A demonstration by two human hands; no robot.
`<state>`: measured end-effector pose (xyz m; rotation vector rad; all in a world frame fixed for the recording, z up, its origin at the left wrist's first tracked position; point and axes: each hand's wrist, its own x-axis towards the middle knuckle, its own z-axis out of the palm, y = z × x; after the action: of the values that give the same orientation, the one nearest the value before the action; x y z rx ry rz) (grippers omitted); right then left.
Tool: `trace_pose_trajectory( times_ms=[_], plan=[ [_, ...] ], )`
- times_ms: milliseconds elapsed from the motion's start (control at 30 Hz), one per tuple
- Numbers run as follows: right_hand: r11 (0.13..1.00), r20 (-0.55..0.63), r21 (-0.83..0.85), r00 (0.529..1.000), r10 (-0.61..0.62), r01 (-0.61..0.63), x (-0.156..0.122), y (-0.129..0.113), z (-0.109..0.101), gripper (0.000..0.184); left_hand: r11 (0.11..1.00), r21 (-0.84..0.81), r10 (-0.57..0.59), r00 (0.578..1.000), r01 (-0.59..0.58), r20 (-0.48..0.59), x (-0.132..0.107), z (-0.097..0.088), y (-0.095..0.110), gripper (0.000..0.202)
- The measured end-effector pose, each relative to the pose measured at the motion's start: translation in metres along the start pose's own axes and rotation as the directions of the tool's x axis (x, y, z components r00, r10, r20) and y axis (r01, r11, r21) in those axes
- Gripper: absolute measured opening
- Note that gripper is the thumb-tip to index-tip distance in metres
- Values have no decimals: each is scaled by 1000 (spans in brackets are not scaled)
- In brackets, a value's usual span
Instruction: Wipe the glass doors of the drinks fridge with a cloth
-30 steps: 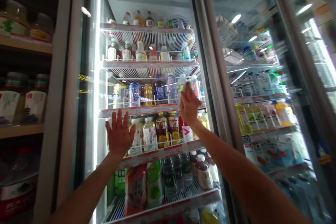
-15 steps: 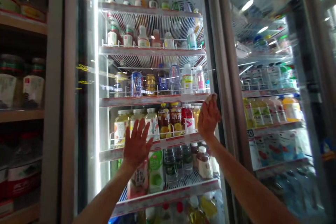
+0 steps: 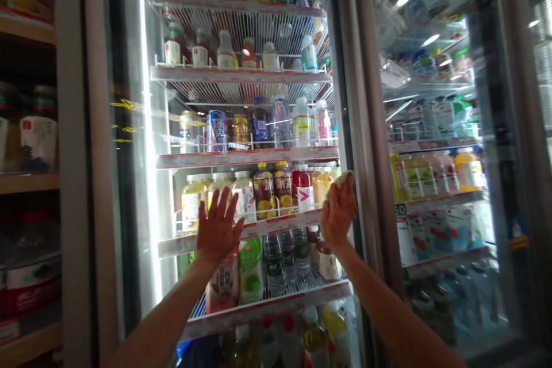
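Note:
Spread flat with its fingers apart, my left hand (image 3: 217, 229) is against or just before the glass door (image 3: 259, 126) of a lit drinks cooler. My right hand (image 3: 338, 215) is closed on a pale cloth (image 3: 345, 179), whose edge shows above the fingers. That hand is at the right side of the glass, near the metal door frame (image 3: 371, 144). Behind the glass, bottles with white lids (image 3: 195, 204) stand by my left hand, and a red bottle (image 3: 303, 188) is left of my right hand.
Wire shelves (image 3: 241, 76) inside the cooler carry several rows of bottles and cans. To the right is a second glass door section with more drinks (image 3: 425, 178). A wooden shelf unit with jars (image 3: 38, 132) stands at the left.
My right hand with the cloth has slid a little downward along the right side of the glass. My left hand stays spread in nearly the same place. The view has shifted slightly.

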<state>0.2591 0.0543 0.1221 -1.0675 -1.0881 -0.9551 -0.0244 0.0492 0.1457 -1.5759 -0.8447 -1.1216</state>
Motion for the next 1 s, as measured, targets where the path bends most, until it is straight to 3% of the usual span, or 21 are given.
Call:
trace_pose_trajectory(
  times_ms=[67,133,200,233,300,367,433,533,600,667,733,767,833,900,933,1000],
  plan=[
    [987,113,71,982,-150,143,-15,-37,0,49,1000,-16,-9,1000,9,-14,-2,-1,2,65],
    [913,209,204,895,-394,354,-36,-70,-2,50,999,-32,-1,1000,1,-18,-10,-3,7,65],
    [835,245,290,807,-538,468,-55,-78,-6,50,998,-59,19,1000,-19,0,-25,-5,13,66],
    [827,247,292,797,-551,481,-61,-70,-8,50,997,-71,28,1000,-27,13,-33,-5,16,66],
    [875,233,219,848,-475,431,-65,-36,-12,51,996,-80,33,999,-31,30,-50,-5,21,67],
    [953,144,93,943,-299,288,-61,3,-13,55,997,-69,20,999,-18,40,-61,-2,24,67],
    [993,31,8,992,-119,119,-54,24,-11,57,998,-59,9,999,-7,50,-66,1,24,67],
    [998,6,22,999,-53,53,-59,0,-6,57,998,-59,2,999,1,53,-65,3,24,67],
    [982,86,91,981,-173,165,-73,-35,-4,54,998,-57,13,999,-10,40,-62,2,23,66],
    [928,157,186,922,-353,324,-87,-60,-7,48,999,-49,24,999,-23,23,-60,0,24,65],
    [873,175,247,867,-467,420,-96,-57,-12,43,999,-36,36,999,-36,12,-59,-2,24,64],
    [871,180,245,863,-473,426,-96,-45,-14,43,999,-33,38,999,-38,11,-59,-2,25,64],
    [924,167,169,914,-370,344,-91,-10,-18,46,999,-31,41,999,-41,17,-60,-2,25,64],
    [980,103,69,976,-192,186,-84,20,-19,51,999,-40,28,999,-27,33,-61,-2,26,65],
    [994,64,39,992,-106,104,-81,25,-18,53,999,-48,18,999,-16,44,-62,-1,26,66],
    [999,36,36,999,-14,13,-82,11,-14,55,998,-65,2,998,1,59,-62,0,26,67]
  ],
)
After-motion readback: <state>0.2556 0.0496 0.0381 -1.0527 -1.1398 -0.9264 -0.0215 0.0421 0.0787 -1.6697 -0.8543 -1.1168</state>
